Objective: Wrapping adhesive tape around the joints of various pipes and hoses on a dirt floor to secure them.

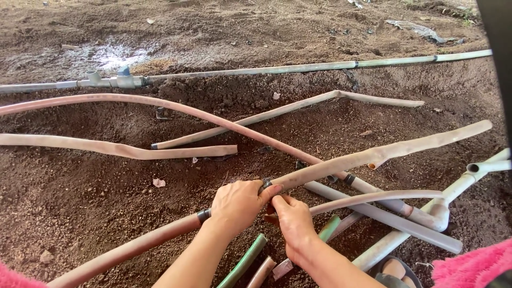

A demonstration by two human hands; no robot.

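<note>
Left hand: the left hand [237, 205] wraps closed around the joint where the muddy flat hose [133, 246] meets a black coupling [265, 185].
Right hand: the right hand [292, 223] pinches just below that coupling, fingers curled tight.
Hose end: the upper hose [384, 152] runs off right over damp soil [80, 186].
Clutter: grey pipes [384, 221] and a green hose [245, 261] crowd underneath.
Risk: slick mud, I reckon, could let the fitting slip or seat crooked.
</note>
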